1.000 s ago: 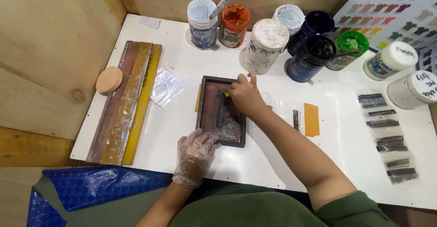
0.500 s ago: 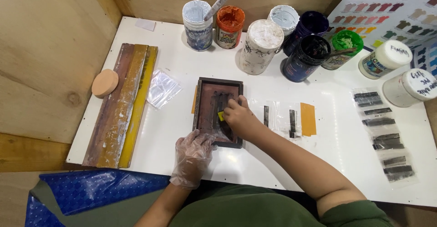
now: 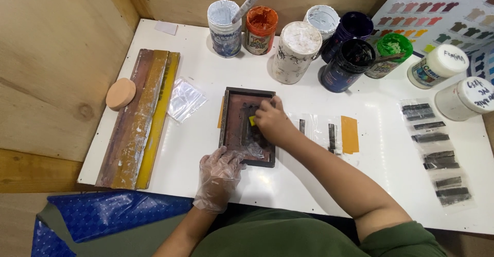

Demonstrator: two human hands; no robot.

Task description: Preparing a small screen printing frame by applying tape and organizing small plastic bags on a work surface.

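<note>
Frame (image 3: 247, 127), small dark screen type, lies mid-desk (image 3: 288, 180). Gloved left hand (image 3: 219, 177) spread flat, pressing its near edge. Right hand (image 3: 271, 122) curled on a yellow piece (image 3: 252, 120), mostly hidden, possibly a small squeegee. Paint jars (image 3: 295, 51) behind.

Clear plastic packets with dark strips (image 3: 436, 153) along the desk's right side, crumpled clear packet (image 3: 186, 100) beside the boards, colour swatch chart (image 3: 442, 7) top right, blue-labelled white jar (image 3: 437, 65), hand-marked white lid (image 3: 476, 95)
</note>
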